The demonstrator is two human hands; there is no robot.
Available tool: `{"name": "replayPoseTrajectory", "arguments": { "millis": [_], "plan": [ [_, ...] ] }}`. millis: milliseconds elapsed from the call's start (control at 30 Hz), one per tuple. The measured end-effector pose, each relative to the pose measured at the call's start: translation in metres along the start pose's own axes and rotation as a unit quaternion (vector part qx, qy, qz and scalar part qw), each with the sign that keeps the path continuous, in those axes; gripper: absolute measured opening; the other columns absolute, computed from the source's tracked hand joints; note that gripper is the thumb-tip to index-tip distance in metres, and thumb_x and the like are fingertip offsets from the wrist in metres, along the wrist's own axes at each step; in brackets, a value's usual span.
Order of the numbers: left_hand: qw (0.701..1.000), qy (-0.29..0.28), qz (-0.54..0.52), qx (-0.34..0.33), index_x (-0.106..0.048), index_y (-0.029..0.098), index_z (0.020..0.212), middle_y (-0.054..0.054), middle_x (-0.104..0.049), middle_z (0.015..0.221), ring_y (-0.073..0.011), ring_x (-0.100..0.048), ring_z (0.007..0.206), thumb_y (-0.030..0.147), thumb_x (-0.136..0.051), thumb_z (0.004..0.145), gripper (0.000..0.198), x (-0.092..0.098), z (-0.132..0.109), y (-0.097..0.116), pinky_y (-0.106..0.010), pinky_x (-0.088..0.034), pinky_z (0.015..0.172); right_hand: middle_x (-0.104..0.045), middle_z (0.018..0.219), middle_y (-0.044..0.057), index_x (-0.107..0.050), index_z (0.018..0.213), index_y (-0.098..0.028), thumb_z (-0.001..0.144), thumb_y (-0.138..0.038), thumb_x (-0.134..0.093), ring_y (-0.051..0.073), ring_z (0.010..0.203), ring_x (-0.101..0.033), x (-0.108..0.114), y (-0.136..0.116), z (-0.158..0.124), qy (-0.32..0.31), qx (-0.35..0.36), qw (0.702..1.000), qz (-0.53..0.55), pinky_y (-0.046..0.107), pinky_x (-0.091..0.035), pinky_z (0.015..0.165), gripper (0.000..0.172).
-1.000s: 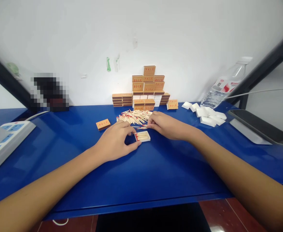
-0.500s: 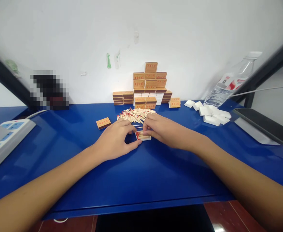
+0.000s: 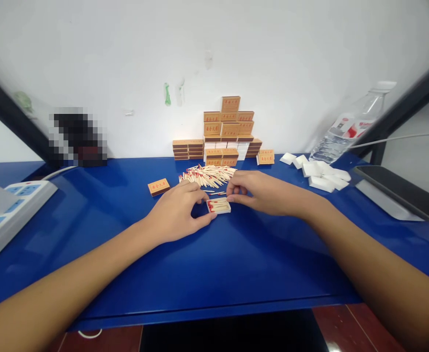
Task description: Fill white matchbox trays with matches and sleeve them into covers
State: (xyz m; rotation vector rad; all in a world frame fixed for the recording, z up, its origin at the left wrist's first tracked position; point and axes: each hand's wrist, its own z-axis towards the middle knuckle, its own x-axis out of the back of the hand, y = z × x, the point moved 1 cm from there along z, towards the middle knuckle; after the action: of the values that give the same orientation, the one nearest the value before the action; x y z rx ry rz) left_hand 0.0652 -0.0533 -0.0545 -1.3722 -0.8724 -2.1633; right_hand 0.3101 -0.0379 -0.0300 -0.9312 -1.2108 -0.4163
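Observation:
In the head view, a small white matchbox tray [image 3: 225,210] lies on the blue table, holding red-tipped matches [image 3: 219,204]. My left hand [image 3: 180,212] grips it at its left end, thumb on the near side and index finger on the far side. Just off the tray's right end is my right hand [image 3: 260,190], thumb and index finger slightly apart with nothing visible between them. Behind both hands spreads a heap of loose matches [image 3: 210,174], with a few stray ones closer to the tray. An orange-brown matchbox [image 3: 159,187] rests left of my left hand.
Stacked matchboxes [image 3: 229,128] stand against the wall. White empty trays [image 3: 322,176] are scattered at the right, before a tilted water bottle [image 3: 350,129]. A phone [image 3: 401,190] leans at far right; a power strip [image 3: 16,205] occupies the left.
My right hand has drawn back slightly to the right from over the tray, and its fingers have parted. More of the matches now shows. My left hand keeps its hold.

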Motion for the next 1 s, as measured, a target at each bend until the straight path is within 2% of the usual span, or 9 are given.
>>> {"name": "replayPoseTrajectory", "arguments": {
  "millis": [133,300,633,767,1000],
  "plan": [
    [1.0,-0.001,0.003,0.0,-0.074,0.018,0.099,-0.008,-0.07,0.096,-0.0265,-0.066,0.095,0.043,-0.073,0.093,0.026,-0.0003,0.0001,0.0002,-0.043,-0.055,0.086,-0.069,0.092,0.007,-0.066,0.09,-0.02,0.1,-0.033,-0.055,0.02,0.08,-0.057,-0.0009,0.0013,-0.0003,-0.016,0.002,1.0,0.002,0.034,-0.041,0.071,0.019],
    [1.0,-0.005,0.001,0.0,-0.074,0.018,0.1,-0.007,-0.07,0.096,-0.0258,-0.066,0.095,0.045,-0.072,0.094,0.027,-0.0014,-0.0003,-0.0005,-0.042,-0.055,0.088,-0.068,0.09,0.007,-0.064,0.088,-0.02,0.102,-0.037,-0.052,0.02,0.079,-0.057,0.0015,-0.004,-0.0007,0.007,0.007,1.0,0.002,0.034,-0.04,0.071,0.025],
    [1.0,-0.002,0.001,-0.005,-0.073,0.019,0.1,-0.008,-0.069,0.096,-0.0266,-0.066,0.096,0.045,-0.071,0.094,0.027,-0.0007,-0.0004,-0.0005,-0.043,-0.055,0.087,-0.067,0.081,0.004,-0.065,0.082,-0.021,0.098,-0.041,-0.06,0.018,0.071,-0.055,0.0017,-0.0039,-0.0026,-0.01,-0.008,1.0,0.012,0.032,-0.039,0.064,0.026],
    [1.0,-0.002,0.003,-0.004,-0.073,0.018,0.099,-0.008,-0.069,0.097,-0.0268,-0.066,0.096,0.043,-0.072,0.094,0.025,-0.0003,-0.0004,0.0001,-0.043,-0.055,0.086,-0.068,0.084,0.005,-0.066,0.084,-0.021,0.098,-0.035,-0.058,0.018,0.07,-0.054,0.0018,-0.0056,-0.003,-0.017,0.002,1.0,0.011,0.033,-0.038,0.064,0.022],
    [1.0,-0.002,0.009,-0.011,-0.072,0.018,0.098,-0.008,-0.07,0.096,-0.0271,-0.066,0.097,0.044,-0.071,0.095,0.026,-0.0004,-0.0002,0.0005,-0.043,-0.055,0.086,-0.069,0.087,0.005,-0.065,0.089,-0.02,0.101,-0.038,-0.058,0.018,0.074,-0.055,-0.0019,-0.0062,-0.0016,-0.004,-0.002,1.0,0.004,0.032,-0.038,0.066,0.023]
  ]
}}
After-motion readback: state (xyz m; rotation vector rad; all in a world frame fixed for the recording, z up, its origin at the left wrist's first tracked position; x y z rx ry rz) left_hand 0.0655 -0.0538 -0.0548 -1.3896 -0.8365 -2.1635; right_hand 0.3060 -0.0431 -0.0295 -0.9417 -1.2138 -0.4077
